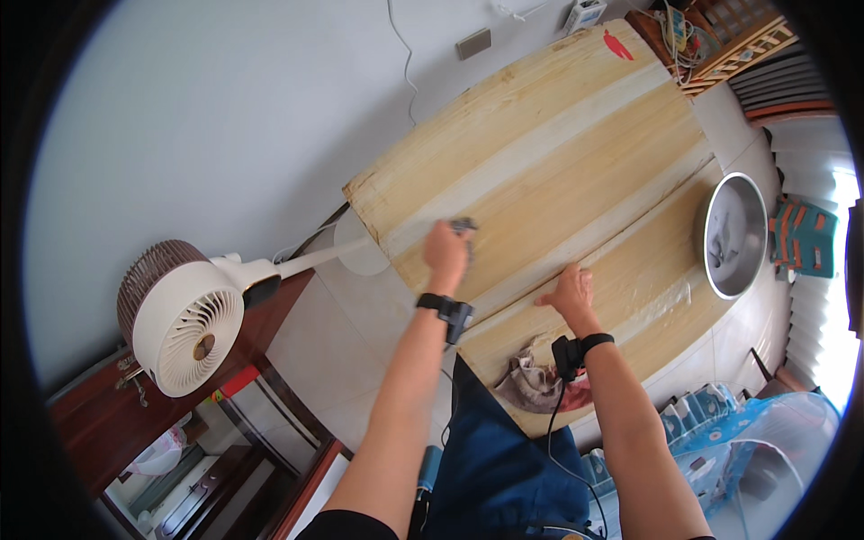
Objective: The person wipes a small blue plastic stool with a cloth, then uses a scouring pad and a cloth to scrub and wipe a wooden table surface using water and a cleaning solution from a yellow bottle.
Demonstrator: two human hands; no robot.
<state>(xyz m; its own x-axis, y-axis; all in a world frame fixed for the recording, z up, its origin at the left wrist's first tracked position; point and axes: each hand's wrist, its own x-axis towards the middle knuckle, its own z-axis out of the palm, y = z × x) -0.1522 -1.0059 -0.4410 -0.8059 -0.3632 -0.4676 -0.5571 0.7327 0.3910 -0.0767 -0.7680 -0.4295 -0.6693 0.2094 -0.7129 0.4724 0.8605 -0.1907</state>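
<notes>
My left hand (pixel 445 255) is closed around a small dark grey thing (pixel 464 226), over the left part of a light wooden tabletop (pixel 540 171). Motion blurs both the hand and what it grips, so the thing's kind is unclear. My right hand (pixel 571 293) rests on the wood near a long seam, its thumb and fingers apart and nothing in it. A crumpled cloth (pixel 529 382), greyish and reddish, lies on the near edge beside my right wrist. Both wrists wear black straps with small devices.
A round metal basin (pixel 733 236) is at the table's right end. A white fan (pixel 193 315) stands to the left, by a dark red wooden cabinet (pixel 85 423). A wooden rack with cables (pixel 720 45) is at the far right; a blue clear plastic item (pixel 747 459) sits at the lower right.
</notes>
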